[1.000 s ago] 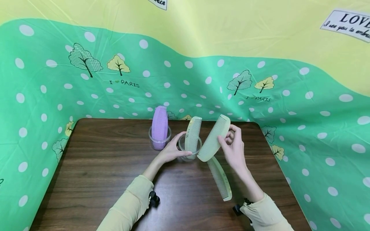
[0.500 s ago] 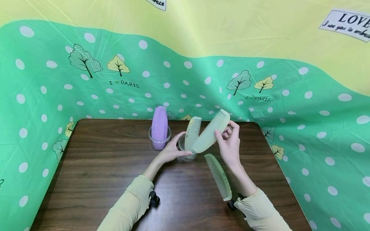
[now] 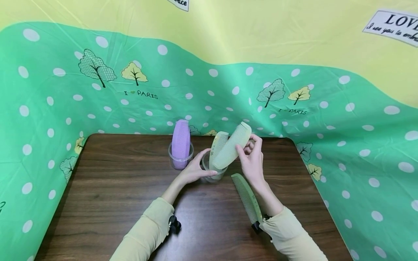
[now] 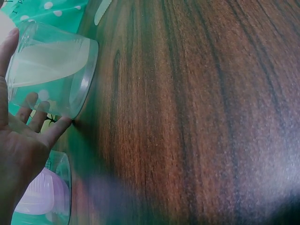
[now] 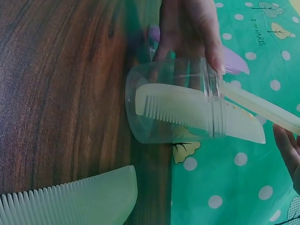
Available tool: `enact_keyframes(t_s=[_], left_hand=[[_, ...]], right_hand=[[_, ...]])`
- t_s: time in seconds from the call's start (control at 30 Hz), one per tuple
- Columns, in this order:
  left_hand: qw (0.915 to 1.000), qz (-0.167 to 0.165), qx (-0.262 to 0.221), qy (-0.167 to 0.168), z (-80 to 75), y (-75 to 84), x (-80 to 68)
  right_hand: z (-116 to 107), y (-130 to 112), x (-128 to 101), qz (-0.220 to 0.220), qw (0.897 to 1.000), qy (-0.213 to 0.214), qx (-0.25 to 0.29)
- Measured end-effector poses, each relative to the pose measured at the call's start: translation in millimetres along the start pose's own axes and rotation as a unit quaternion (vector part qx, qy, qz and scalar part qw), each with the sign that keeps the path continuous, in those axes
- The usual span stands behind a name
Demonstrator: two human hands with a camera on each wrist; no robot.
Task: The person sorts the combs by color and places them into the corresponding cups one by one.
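My left hand point(image 3: 200, 170) grips a clear plastic cup point(image 3: 213, 174) standing on the brown table point(image 3: 107, 188). A pale green comb point(image 3: 218, 145) stands inside that cup. With my right hand point(image 3: 247, 151) I pinch a second pale green comb point(image 3: 233, 144) by its upper part; it slants down to the left, its lower tip at the cup's rim. The right wrist view has the cup point(image 5: 168, 112) with the standing comb point(image 5: 187, 110) inside and the held comb point(image 5: 262, 108) meeting the rim. The left wrist view shows my fingers point(image 4: 40, 115) round the cup point(image 4: 51, 70).
A third pale green comb point(image 3: 247, 198) lies flat on the table under my right forearm. Left of the held cup, a purple comb point(image 3: 180, 139) stands in another clear cup point(image 3: 180, 161). A green spotted cloth point(image 3: 49, 108) walls in the table on three sides.
My right hand has carried its comb to the left and down, from beside the cup until its lower tip meets the rim. The left hand and cup have stayed put.
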State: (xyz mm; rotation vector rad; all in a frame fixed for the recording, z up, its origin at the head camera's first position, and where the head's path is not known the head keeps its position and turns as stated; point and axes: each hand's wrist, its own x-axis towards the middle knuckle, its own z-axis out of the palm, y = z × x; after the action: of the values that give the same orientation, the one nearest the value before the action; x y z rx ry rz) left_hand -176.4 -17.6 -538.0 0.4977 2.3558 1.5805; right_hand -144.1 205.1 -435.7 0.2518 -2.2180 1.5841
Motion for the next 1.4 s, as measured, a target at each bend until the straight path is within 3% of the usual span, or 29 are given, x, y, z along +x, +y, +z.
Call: enact_keyframes(t_s=[0.2,0.9,1.4], left_hand=[[1.0000,0.002,-0.001,0.002,0.3,1.3,-0.1],[1.0000,0.004,-0.002,0.003,0.8,2.2,-0.1],[1.0000,0.003,-0.007,0.003,1.2,1.0,-0.2]], right_hand=[[7,3,2,0.024,0.998,-0.017,-0.047],[14,23,2,-0.003,0.988,-0.062,-0.141],[19,32,-1,0.013,0.982,-0.086,-0.166]])
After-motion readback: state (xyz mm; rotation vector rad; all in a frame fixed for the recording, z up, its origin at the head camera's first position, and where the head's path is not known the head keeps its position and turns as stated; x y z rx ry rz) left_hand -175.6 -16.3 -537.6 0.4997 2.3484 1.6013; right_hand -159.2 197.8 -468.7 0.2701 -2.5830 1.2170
